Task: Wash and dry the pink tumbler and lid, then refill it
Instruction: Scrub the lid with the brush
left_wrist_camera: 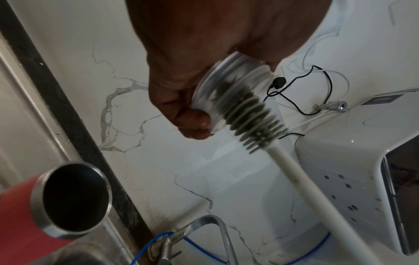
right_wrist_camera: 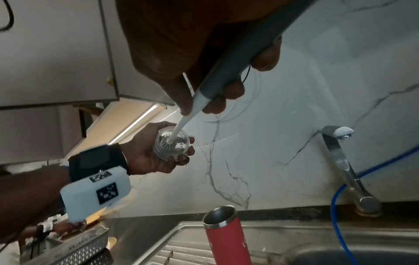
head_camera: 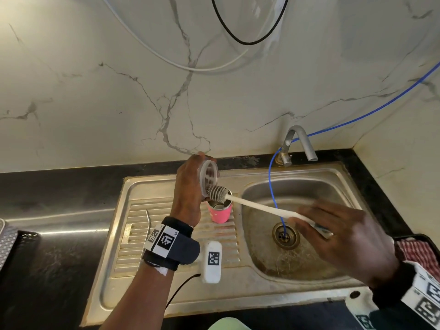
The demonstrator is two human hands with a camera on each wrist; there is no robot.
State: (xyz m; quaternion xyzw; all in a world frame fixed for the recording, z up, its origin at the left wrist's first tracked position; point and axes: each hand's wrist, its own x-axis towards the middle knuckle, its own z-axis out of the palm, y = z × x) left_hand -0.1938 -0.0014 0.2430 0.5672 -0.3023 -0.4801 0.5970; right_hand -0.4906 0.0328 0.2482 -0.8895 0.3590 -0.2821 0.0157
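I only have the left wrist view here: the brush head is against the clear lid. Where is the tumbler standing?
Observer: The pink tumbler stands upright on the ribbed drainboard, left of the basin.
Operator: What grips the brush at the far end?
Observer: The right hand holds the brush by its grey grip; fingers curl round it.
Operator: Anything else on the drainboard?
Observer: A bent metal straw lies there, left of the left hand holding the lid.
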